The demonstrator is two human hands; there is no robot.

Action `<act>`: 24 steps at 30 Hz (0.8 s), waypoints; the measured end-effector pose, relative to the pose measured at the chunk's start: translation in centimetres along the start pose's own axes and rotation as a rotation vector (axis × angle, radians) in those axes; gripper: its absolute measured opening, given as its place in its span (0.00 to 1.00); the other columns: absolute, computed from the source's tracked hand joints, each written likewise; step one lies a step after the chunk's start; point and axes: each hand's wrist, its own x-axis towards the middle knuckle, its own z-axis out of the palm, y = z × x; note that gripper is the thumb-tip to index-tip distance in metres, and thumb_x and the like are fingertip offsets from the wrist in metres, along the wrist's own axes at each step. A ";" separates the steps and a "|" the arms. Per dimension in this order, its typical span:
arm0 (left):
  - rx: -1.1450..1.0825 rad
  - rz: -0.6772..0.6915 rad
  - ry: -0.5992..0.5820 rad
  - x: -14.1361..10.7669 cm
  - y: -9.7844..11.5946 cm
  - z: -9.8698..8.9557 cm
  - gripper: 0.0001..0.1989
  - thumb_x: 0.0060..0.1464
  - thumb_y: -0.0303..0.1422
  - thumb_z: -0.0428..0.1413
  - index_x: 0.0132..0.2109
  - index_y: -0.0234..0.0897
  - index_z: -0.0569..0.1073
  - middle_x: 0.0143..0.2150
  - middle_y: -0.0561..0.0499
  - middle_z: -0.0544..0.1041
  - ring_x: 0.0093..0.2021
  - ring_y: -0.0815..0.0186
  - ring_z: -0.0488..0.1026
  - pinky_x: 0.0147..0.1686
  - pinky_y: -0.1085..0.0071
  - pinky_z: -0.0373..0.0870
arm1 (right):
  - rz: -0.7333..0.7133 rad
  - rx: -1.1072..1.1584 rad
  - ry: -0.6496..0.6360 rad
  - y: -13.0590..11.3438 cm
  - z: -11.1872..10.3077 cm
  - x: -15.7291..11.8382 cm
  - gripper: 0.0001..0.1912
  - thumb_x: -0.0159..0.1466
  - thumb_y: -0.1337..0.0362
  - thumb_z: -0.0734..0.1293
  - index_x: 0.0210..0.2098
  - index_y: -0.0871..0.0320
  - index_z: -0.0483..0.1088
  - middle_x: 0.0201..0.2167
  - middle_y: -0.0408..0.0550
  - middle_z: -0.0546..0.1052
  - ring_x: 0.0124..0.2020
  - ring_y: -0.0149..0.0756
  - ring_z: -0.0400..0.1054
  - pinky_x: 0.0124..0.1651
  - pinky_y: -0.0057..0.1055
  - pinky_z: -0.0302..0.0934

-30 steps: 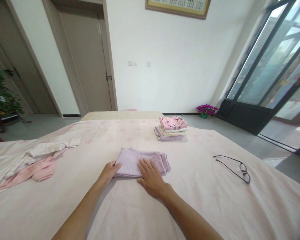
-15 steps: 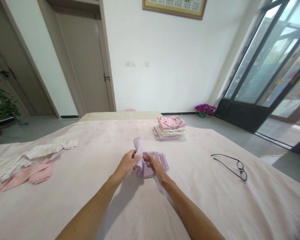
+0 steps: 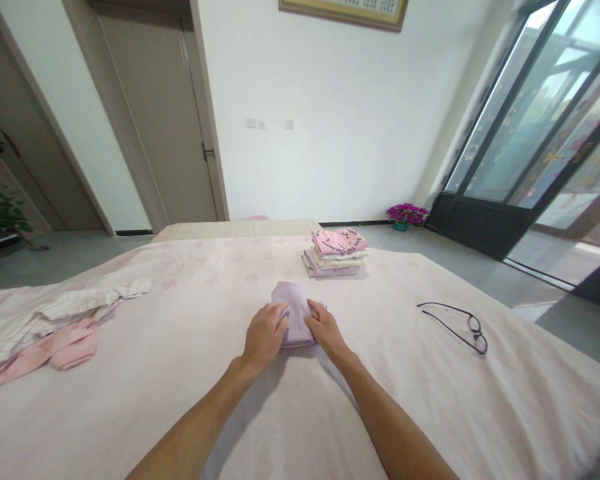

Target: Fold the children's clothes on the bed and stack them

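Observation:
A lavender garment [image 3: 296,313], folded into a compact rectangle, lies on the pale pink bedsheet [image 3: 190,413] in front of me. Its exact kind cannot be made out. My left hand [image 3: 267,333] grips its left edge, thumb on top and fingers curled at the side. At the right edge, my right hand [image 3: 326,328] pinches the cloth between thumb and curled fingers. Beyond the hands, slightly to the right, stands a stack of folded clothes [image 3: 336,252] with a pink printed piece on top.
Unfolded striped and pink clothes [image 3: 73,340] lie in a heap at the left. Black-framed glasses [image 3: 473,327] rest at the right with their temples spread. Past the sheet's far edge, a pot of purple flowers [image 3: 406,215] stands on the floor.
The raised left flap of the lavender garment now lies folded over onto the rest. My left hand moved slightly right with it, and my right hand shifted to the right edge.

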 end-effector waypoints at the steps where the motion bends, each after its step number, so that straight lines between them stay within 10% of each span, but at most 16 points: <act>1: 0.051 0.065 -0.024 -0.2 -0.3 0.5 0.20 0.63 0.35 0.48 0.59 0.38 0.71 0.62 0.43 0.70 0.63 0.56 0.64 0.63 0.57 0.58 | -0.015 -0.044 0.015 0.1 0.0 0.1 0.30 0.59 0.61 0.61 0.60 0.63 0.65 0.32 0.44 0.75 0.33 0.38 0.69 0.42 0.36 0.66; 7: 0.230 0.252 -0.111 -1.7 -1.5 4.8 0.28 0.66 0.42 0.45 0.69 0.38 0.58 0.70 0.38 0.57 0.70 0.52 0.53 0.65 0.48 0.53 | -0.157 -0.214 0.146 0.8 -0.5 0.0 0.26 0.65 0.60 0.57 0.61 0.59 0.64 0.48 0.53 0.76 0.49 0.39 0.71 0.56 0.39 0.63; 13: 0.337 0.233 -0.073 -2.0 -1.0 6.1 0.26 0.65 0.40 0.47 0.67 0.40 0.60 0.69 0.39 0.60 0.69 0.51 0.55 0.65 0.46 0.53 | -0.208 -0.593 0.192 1.7 -0.9 -0.6 0.35 0.62 0.50 0.65 0.63 0.64 0.61 0.66 0.64 0.60 0.68 0.54 0.51 0.66 0.51 0.49; 24: 0.314 0.252 -0.043 -2.6 -0.9 5.9 0.26 0.64 0.39 0.49 0.66 0.38 0.63 0.68 0.40 0.61 0.69 0.51 0.55 0.66 0.46 0.52 | -0.068 -0.635 0.127 2.0 -1.3 -1.0 0.43 0.62 0.46 0.64 0.67 0.65 0.53 0.64 0.68 0.63 0.66 0.59 0.55 0.63 0.53 0.52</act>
